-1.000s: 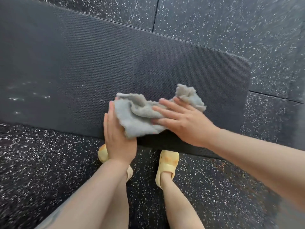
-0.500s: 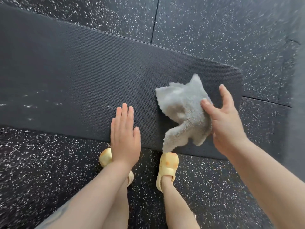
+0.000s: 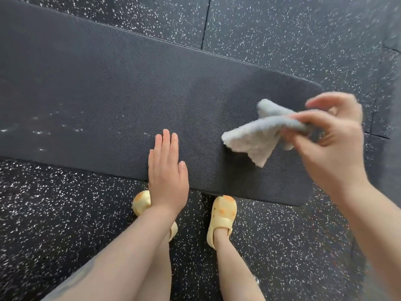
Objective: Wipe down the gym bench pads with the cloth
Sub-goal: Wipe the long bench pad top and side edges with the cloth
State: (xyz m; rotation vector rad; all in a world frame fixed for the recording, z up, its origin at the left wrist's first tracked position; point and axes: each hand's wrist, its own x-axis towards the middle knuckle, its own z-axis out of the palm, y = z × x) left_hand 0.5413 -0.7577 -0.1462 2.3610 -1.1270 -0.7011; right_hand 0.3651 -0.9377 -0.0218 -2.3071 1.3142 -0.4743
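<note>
A long dark grey bench pad (image 3: 130, 90) runs from the left edge to the right, ending in a rounded corner. My left hand (image 3: 167, 170) lies flat with straight fingers on the pad's near edge. My right hand (image 3: 329, 144) pinches a fluffy grey cloth (image 3: 260, 135) and holds it above the pad's right end; the cloth's free corner hangs down towards the pad. Small wet specks glint on the pad's left part.
Black rubber floor tiles with white flecks (image 3: 54, 213) surround the bench. My feet in yellow clogs (image 3: 221, 216) stand on the floor just in front of the pad's near edge. A floor seam (image 3: 206, 22) runs behind the pad.
My right hand has lifted the cloth off the pad and carried it rightward, now pinching it. My left hand let go of the cloth earlier and stays flat on the near edge.
</note>
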